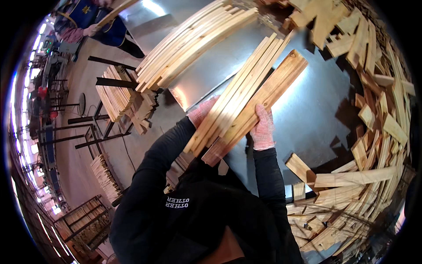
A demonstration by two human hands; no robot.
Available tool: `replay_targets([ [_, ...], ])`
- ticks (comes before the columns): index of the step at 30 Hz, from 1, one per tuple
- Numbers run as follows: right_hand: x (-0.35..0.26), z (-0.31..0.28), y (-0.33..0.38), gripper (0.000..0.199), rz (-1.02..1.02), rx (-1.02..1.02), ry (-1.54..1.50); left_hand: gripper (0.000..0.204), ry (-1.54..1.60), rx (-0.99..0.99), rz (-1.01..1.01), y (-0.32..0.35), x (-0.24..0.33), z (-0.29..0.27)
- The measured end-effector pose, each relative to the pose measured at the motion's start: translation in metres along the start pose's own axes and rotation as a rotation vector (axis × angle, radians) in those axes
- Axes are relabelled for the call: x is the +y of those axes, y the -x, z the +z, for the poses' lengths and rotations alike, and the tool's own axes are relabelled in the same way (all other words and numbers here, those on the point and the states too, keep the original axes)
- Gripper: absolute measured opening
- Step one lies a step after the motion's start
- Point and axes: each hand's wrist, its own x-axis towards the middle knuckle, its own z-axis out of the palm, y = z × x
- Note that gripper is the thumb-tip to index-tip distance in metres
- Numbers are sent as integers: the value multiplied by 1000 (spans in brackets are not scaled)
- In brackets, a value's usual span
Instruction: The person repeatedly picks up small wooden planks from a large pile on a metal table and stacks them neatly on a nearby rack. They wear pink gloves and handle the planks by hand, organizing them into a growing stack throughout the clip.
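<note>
Your board (247, 117) is in front of your chest, over the metal table (323, 103); whether it touches the tabletop is hard to tell. Its long axis runs slantwise, near end low and left by your body, far end away toward the upper right. The strips (237, 93) lie along its left side, pointing nearly the same way but turned slightly less to the right, so a dark wedge opens between them toward the far ends. Their ends are staggered.

Your right hand (263, 126), gloved, pinches the board's right edge, a digit laid against the wood; any fingers beneath are hidden. Your left hand (203, 111), also gloved, is at the strips' left edge. The wood covers its fingers, so you cannot tell how far they are closed.

Beyond the strips, a stack (195, 44) of pale boards slants the same way. To your right, offcuts (356, 179) lie heaped and crossed, bending out of sight at the dark rim. At upper left, a co-worker (88, 15), cut off by the top, holds a plank (115, 12).
</note>
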Motion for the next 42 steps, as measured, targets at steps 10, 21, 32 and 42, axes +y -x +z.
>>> replay_targets([
  [10, 109, 129, -68, 43, 24, 41, -8, 19, -1169, 260, 29, -18, 75, -169],
  [21, 89, 161, -81, 63, -63, -218, -138, 65, -859, 811, 545, 9, 79, -312],
  [32, 64, 258, -65, 44, -651, -90, 618, 33, -447, 615, 233, 146, 72, -215],
  [42, 137, 181, -205, 34, -682, -5, 2702, 33, -634, 1777, -490, 385, -80, -349],
])
